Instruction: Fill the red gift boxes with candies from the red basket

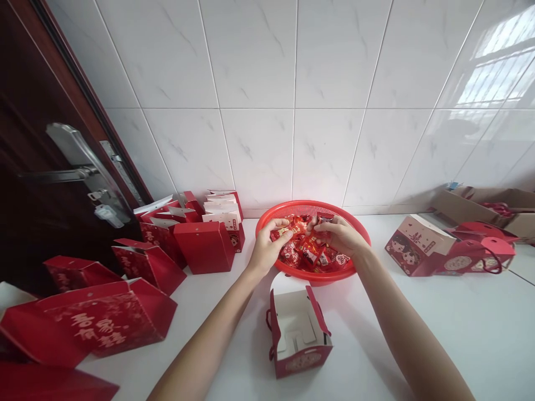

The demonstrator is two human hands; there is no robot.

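Left hand [268,244] pinches a red-and-gold wrapped candy [286,229] between thumb and fingers over the left part of the red basket [363,229], while the right hand [339,233] has its fingertips closed on a dark red packet [325,219] over the basket's right part. More red-wrapped candies [311,250] lie in the basket, and an open, white-lined red box [301,362] stands on the near side of it, between the forearms.
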